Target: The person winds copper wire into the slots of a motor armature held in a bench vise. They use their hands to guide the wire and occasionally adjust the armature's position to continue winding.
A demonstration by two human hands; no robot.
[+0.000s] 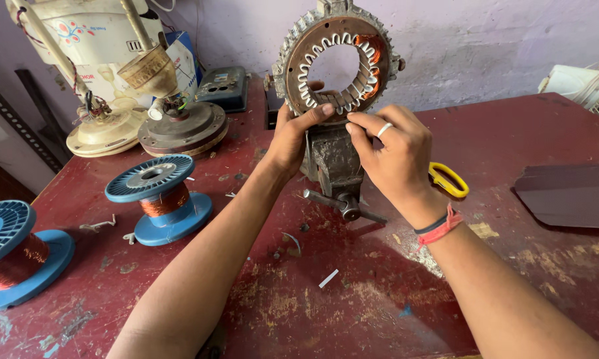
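Head view, left hand (293, 136) pinching lower rim of ring-shaped motor stator (336, 58), right hand (392, 156) fingertips pressed together at its slots, grey vise (333, 166) beneath, red counter (353, 286), blue copper-wire spool (160, 196) nearby

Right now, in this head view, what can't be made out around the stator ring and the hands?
- Stator ring: lower rim hidden by left hand and right hand.
- Bench vise: jaws covered by both hands.
- Yellow-handled scissors: blades hidden behind right wrist.
- Near copper wire spool: cut off by left edge.
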